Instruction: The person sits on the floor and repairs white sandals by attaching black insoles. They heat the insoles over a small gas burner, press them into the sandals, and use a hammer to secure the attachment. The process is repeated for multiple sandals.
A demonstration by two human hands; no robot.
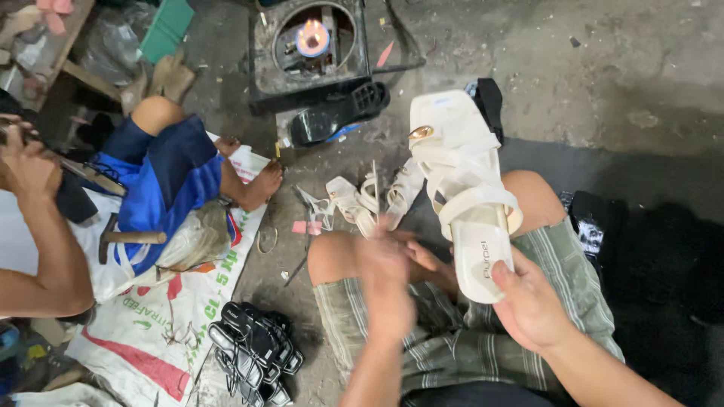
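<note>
A white strappy sandal of smooth, faintly glossy leather-like material (466,192) sits right of the frame's centre, above the wearer's striped-shorts knee. Its long axis runs from lower right to upper left: the rounded heel end points down toward the right hand (530,305), the squared toe end up toward the burner. Several flat bands cross its insole, one broad and curved near the heel, narrower ones crossing farther up, and a small gold metal ornament (421,133) shines near the toe. The insole is pale and clean.

The right hand's grip is closed around the sandal's heel end, thumb lying on the insole. The left hand (386,260), blurred at centre, hovers beside the sandal; whether its grip holds anything cannot be told.

Just left of the sandal lies a loose heap of white straps and sandal uppers (362,197) on the rough grey concrete floor (603,68). A black moulded sole (335,117) rests above them, beside a dark metal burner with a small flame (313,38). A bundle of black straps (253,350) sits lower left on a printed white woven sack (158,332). Another person in blue shorts (162,177) sits at the left.
</note>
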